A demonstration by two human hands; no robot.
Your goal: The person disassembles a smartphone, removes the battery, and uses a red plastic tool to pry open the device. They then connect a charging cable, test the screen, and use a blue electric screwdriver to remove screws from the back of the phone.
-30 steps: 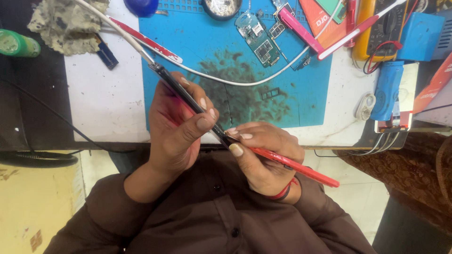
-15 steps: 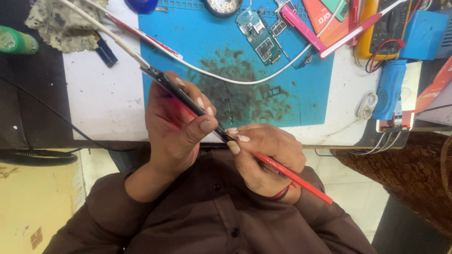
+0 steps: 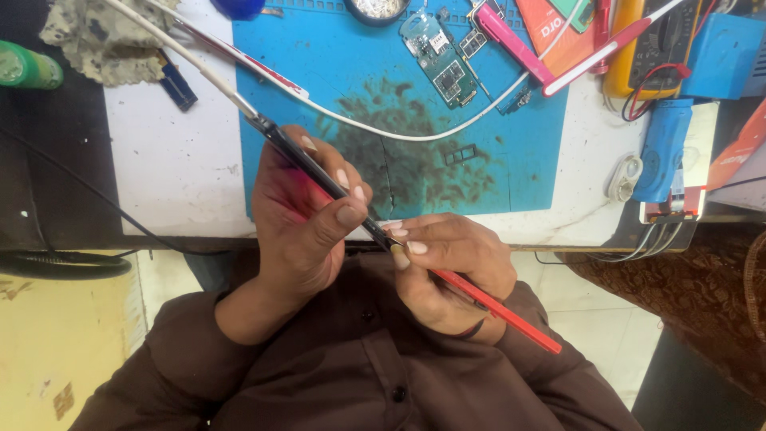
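Soldering iron [image 3: 315, 172], black handle w/ white cord, sits in my left hand [image 3: 307, 227], fingers wrapped tight round it, thumb pressed on top. Tip meets the end of a red probe [image 3: 495, 307] at center frame, just below the bench edge. My right hand [image 3: 447, 267] has fingers closed narrow on that probe, pinching near its front; red shaft runs out diagonally past the wrist. Both hands held over my lap, brown shirt under. Blue work mat [image 3: 319, 72] above w/ dark stains; green circuit board [image 3: 439, 60] lies on it, well apart from hands.
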